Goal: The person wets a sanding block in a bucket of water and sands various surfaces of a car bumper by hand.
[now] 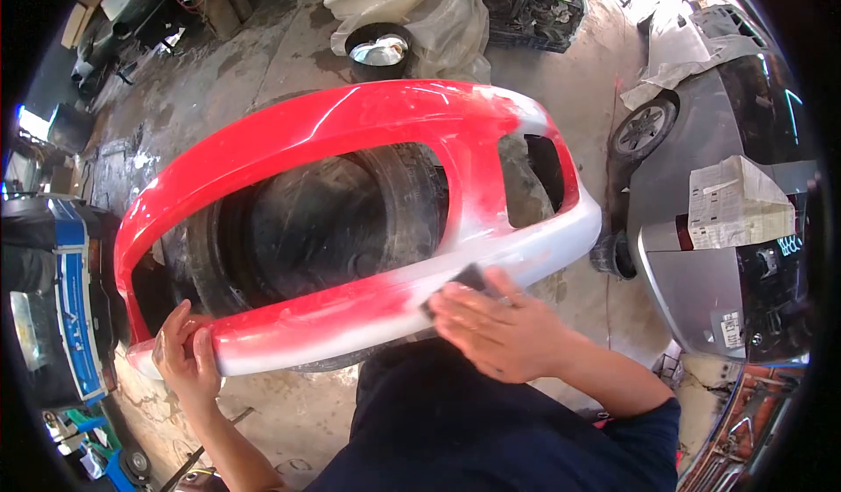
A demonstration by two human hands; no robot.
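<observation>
Left hand: grip holds the curved red-and-white car bumper
Right hand: grip holds a flat dark pad on it

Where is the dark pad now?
In the head view, just right of centre, the dark pad sits under the right hand, against the red and white bumper.

We see a passage down through the wide opening in the red-and-white bumper, over the tyre. The bumper's lower bar blocks the tyre's near edge. Beyond its far edge stands a black bucket; rightward, a grey car. Underside clearance: perhaps small, mostly hidden.
</observation>
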